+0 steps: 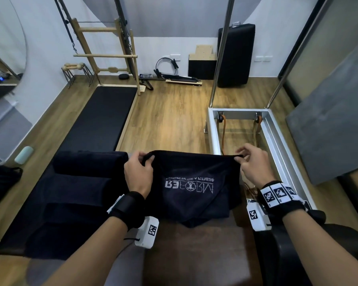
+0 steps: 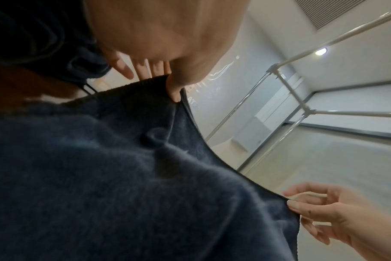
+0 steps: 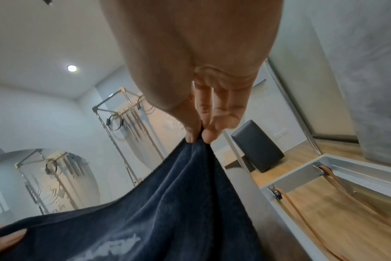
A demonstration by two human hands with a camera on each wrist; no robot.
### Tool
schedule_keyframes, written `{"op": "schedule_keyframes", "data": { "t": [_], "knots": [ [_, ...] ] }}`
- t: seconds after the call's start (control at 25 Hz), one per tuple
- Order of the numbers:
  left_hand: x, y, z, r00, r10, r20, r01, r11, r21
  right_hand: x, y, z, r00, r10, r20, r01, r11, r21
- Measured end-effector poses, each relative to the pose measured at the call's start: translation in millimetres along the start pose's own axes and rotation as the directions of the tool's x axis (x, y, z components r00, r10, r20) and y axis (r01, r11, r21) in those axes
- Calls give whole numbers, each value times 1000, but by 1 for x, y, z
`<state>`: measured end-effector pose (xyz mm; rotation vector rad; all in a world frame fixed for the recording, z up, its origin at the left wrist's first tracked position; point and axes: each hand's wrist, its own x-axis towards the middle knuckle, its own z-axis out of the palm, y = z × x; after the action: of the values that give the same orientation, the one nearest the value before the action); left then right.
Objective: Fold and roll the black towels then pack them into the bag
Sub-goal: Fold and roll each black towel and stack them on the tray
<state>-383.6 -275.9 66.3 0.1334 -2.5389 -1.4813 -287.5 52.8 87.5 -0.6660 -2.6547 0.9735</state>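
A black towel with a white printed logo hangs stretched between my two hands above a brown padded box. My left hand pinches its upper left corner and my right hand pinches its upper right corner. In the left wrist view the thumb presses the towel hem, with the right hand at the far corner. In the right wrist view fingertips clamp the bunched towel corner. Two rolled black towels lie on more black towels to my left. No bag can be identified with certainty.
A metal reformer frame with brown straps stands to the right. A black mat lies on the wooden floor ahead left. A dark bag-like shape sits at the far left edge. Exercise gear lines the back wall.
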Motion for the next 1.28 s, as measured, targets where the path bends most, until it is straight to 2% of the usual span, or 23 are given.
{"op": "schedule_keyframes", "data": {
  "t": [0.12,0.24,0.32,0.44,0.48,0.56,0.64,0.72,0.88,0.96,1.08,1.16,1.28],
  "knots": [
    [-11,19,-31,996,82,-33,-84,994,-70,-20,-8,-31,996,-10,-84,14,999,39],
    [-23,41,-71,980,197,-25,-199,971,-132,-48,-22,-62,972,-127,-198,134,991,23],
    [-29,56,-103,973,225,-40,-229,957,-177,-70,-36,-84,947,-173,-271,188,982,29],
    [-39,75,-152,967,253,-25,-245,901,-359,-99,-65,-113,921,-140,-365,215,961,174],
    [-43,81,-166,963,270,-10,-251,879,-405,-110,-76,-120,923,-111,-367,224,934,280],
    [-49,93,-184,960,278,-6,-252,858,-449,-131,-99,-131,955,-81,-285,217,846,487],
    [-54,102,-199,969,245,-6,-217,846,-487,-153,-117,-140,972,-78,-221,201,761,616],
    [-60,109,-210,969,245,21,-195,815,-546,-173,-128,-151,959,-52,-279,234,702,672],
    [-73,116,-218,959,278,60,-157,693,-703,-191,-137,-167,946,-17,-325,247,687,683],
    [-80,115,-216,950,306,56,-160,636,-755,-197,-138,-169,951,-5,-308,233,666,709],
    [-89,110,-213,946,316,73,-146,617,-773,-205,-138,-171,968,-2,-250,184,684,706],
    [-93,106,-214,955,282,86,-126,654,-746,-211,-135,-173,974,6,-228,149,740,656],
    [-102,101,-218,967,240,88,-120,729,-674,-218,-126,-175,956,18,-292,146,835,530]
  ]
}}
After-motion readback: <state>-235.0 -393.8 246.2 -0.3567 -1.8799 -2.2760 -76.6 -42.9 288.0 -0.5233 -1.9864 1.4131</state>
